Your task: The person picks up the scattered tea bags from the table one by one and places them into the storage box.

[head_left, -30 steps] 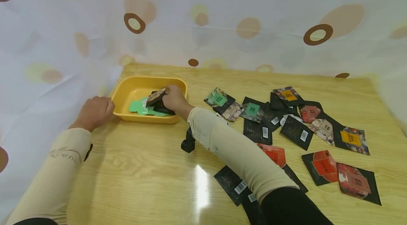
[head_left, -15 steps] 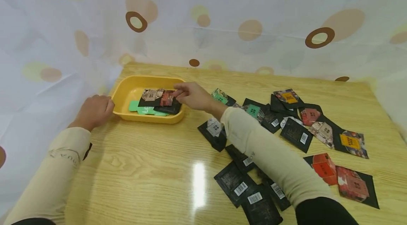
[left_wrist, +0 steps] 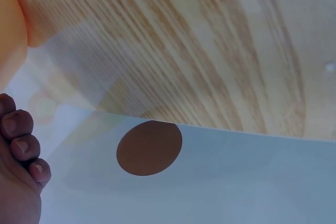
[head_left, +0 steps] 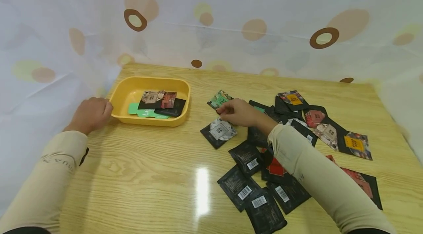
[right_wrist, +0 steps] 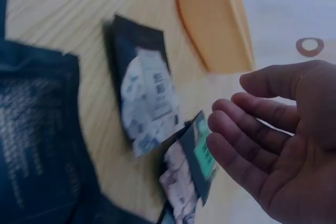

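Observation:
My left hand (head_left: 92, 112) rests curled at the left rim of a yellow plastic basin (head_left: 150, 120); the left wrist view shows its curled fingers (left_wrist: 23, 148) beside the basin. Two black packets with floral prints, a pinkish-labelled one (head_left: 150, 99) and a red-printed one (head_left: 169, 100), lie in the basin over a green piece (head_left: 133, 109). My right hand (head_left: 239, 112) hovers over the table with fingers loosely bent and nothing held. Below its fingertips lie a green-labelled packet (head_left: 218, 98) and a white-labelled black packet (head_left: 219, 131).
Several black packets with barcodes (head_left: 242, 191) overlap at the front middle. More packets with orange labels (head_left: 357, 144) and red labels (head_left: 315, 117) spread to the right. A patterned cloth (head_left: 228, 17) hangs behind the wooden table (head_left: 138, 175).
The right hand has let go of the packets in the basin and moved right, over the packets on the table. The left hand has stayed at the basin's rim.

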Demonstrator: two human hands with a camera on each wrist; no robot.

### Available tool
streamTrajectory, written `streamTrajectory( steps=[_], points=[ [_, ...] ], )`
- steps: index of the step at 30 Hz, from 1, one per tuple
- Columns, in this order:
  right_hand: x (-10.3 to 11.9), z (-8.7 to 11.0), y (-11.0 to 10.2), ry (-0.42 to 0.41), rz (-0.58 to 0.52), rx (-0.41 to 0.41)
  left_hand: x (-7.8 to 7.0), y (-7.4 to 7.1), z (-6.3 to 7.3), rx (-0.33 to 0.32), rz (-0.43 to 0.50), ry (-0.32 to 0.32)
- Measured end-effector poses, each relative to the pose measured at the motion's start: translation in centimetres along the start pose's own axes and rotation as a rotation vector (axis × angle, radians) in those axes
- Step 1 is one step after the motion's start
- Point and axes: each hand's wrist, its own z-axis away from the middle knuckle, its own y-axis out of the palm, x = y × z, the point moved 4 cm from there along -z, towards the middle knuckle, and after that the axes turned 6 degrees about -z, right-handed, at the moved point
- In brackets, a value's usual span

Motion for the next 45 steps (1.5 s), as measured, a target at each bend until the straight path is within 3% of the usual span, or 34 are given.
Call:
streamTrajectory(
  steps=[11,19,24,30,33,39,45],
  points=[
    [-1.3,0.0,2.3,0.159,0.259,-0.1,0.4,0.0,0.5,0.016,-0.002,-0.008],
    [-1.5,-0.8,3.2,0.215,0.284,-0.082,0.5,0.1,0.0,0.049,-0.02,-0.028],
    [-2.4,-0.4,3.1,0.233,0.238,-0.138,0.1,0.5,-0.2,0.039,0.0,-0.004],
    [-2.9,-0.7,2.7,0.211,0.057,-0.177,0.3,0.4,0.0,0.029,-0.017,-0.027],
    [-2.9,-0.8,2.3,0.204,-0.102,-0.206,0.4,0.3,0.0,0.02,-0.022,-0.034],
    [-1.9,-1.0,1.0,0.236,-0.536,-0.344,0.3,0.2,0.0,-0.003,-0.003,-0.026],
    [-0.2,-2.2,0.2,0.272,-0.741,-0.36,0.2,0.2,-0.1,-0.011,-0.006,-0.002]
  ],
)
